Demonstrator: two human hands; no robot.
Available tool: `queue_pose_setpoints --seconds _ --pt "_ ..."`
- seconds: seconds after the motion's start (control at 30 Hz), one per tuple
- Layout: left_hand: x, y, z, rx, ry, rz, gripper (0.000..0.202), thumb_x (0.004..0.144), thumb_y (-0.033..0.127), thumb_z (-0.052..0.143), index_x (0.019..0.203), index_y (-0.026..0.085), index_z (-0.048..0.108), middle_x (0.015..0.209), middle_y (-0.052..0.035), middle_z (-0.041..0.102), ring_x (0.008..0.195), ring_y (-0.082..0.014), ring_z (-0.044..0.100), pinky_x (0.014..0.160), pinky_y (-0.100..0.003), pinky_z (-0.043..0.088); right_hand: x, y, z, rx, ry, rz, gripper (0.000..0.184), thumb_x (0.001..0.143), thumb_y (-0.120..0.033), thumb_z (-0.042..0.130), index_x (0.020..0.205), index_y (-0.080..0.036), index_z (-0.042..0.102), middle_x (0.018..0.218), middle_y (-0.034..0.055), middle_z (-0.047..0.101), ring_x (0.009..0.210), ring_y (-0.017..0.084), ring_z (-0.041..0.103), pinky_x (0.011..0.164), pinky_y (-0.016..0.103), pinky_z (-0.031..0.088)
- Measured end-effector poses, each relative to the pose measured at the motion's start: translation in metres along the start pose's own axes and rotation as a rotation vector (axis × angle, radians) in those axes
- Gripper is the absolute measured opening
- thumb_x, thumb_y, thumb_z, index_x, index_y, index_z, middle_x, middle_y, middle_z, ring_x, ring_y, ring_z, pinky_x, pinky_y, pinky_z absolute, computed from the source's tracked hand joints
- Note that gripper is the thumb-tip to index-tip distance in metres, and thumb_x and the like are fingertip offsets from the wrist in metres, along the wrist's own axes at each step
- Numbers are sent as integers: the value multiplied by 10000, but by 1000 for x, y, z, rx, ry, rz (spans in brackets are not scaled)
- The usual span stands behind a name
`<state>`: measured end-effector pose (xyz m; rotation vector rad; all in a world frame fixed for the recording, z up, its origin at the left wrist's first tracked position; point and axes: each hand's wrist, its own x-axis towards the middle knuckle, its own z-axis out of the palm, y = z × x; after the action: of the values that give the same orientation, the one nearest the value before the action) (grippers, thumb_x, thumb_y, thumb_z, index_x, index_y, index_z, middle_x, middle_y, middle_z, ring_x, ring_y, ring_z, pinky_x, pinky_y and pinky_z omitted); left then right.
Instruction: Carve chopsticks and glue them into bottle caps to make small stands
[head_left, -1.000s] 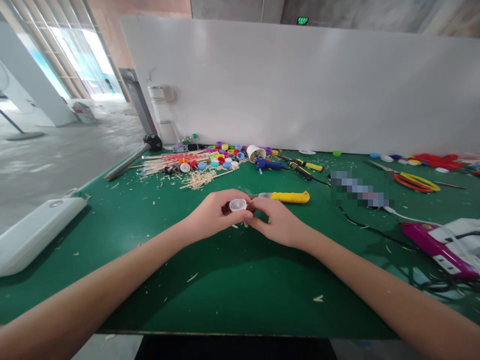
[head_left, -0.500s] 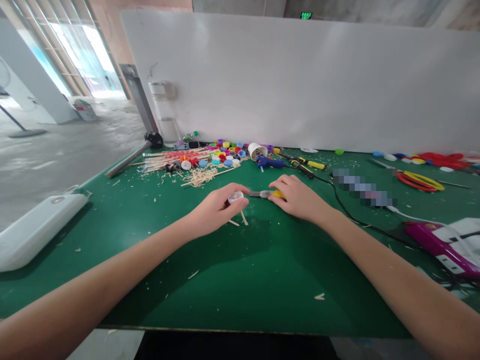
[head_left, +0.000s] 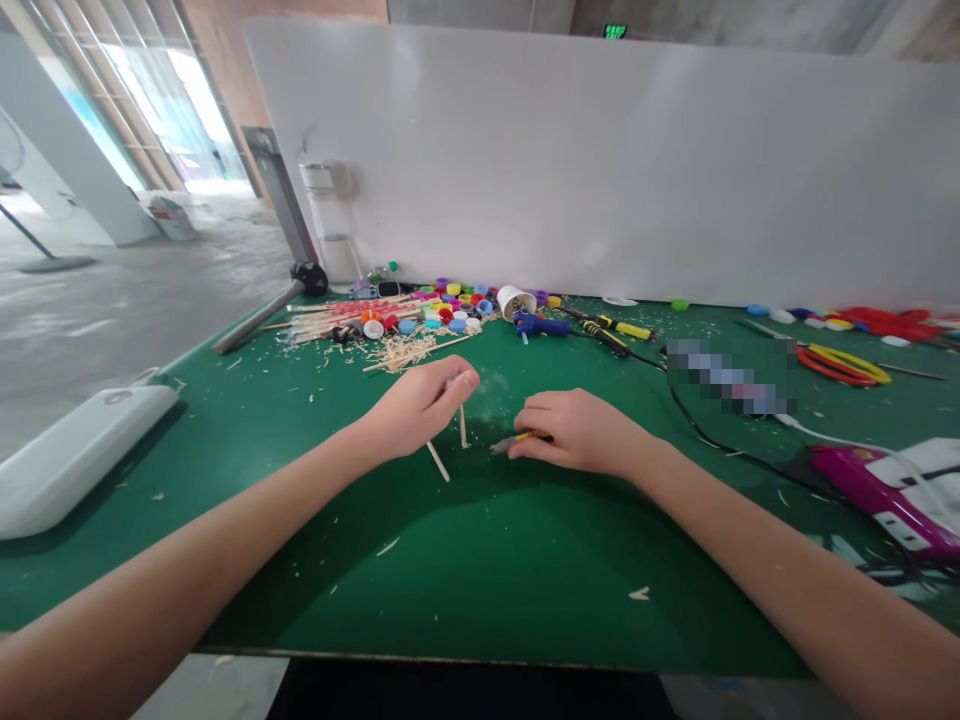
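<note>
My left hand (head_left: pixel 416 405) is closed around a small white bottle cap (head_left: pixel 451 381), which the fingers and thumb now mostly hide. Below these fingers two thin wooden sticks (head_left: pixel 438 462) slant down over the green table; I cannot tell how their upper ends are held. My right hand (head_left: pixel 574 430) grips a utility knife (head_left: pixel 532 435) with a yellow handle. Its blade end points left, low over the table and apart from the cap and sticks.
Wood shavings (head_left: pixel 401 352), coloured bottle caps (head_left: pixel 457 325) and a tipped white cup (head_left: pixel 515 302) lie at the back. A blue glue gun (head_left: pixel 541 326) trails a black cable rightward. A hammer (head_left: pixel 262 315) and white case (head_left: pixel 82 455) sit left, a magenta device (head_left: pixel 870 490) right.
My right hand has drawn the knife down and slightly left, away from the cap. My left hand has turned and shifted left, hiding most of the cap; the sticks show longer.
</note>
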<state>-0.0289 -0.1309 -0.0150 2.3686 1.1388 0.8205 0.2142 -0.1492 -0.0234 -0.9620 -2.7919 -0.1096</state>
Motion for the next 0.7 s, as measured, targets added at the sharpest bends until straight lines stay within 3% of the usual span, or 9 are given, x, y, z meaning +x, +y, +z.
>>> queue_pose_setpoints --seconds 0.23,0.5,0.7 --pt "0 6 0 38 -10 26 391 988 397 292 993 151 596 670 4 547 557 -102 456 564 -256 349 2 5 10 -201 190 16 513 979 -516 323 784 -177 654 754 33 631 698 120 528 518 270 201" --pt "-2 13 -3 37 -80 85 385 989 373 288 1010 160 608 850 -37 640 713 -128 543 646 -271 395 6 5 13 -236 174 -36 496 986 -499 313 742 -179 602 683 6 586 667 122 491 503 265 173" --pt "-5 13 -4 25 -84 87 396 989 378 280 1012 156 607 819 -28 634 688 -122 533 650 -268 401 9 5 13 -258 123 -60 486 993 -491 289 757 -185 584 711 11 597 685 131 495 515 272 189"
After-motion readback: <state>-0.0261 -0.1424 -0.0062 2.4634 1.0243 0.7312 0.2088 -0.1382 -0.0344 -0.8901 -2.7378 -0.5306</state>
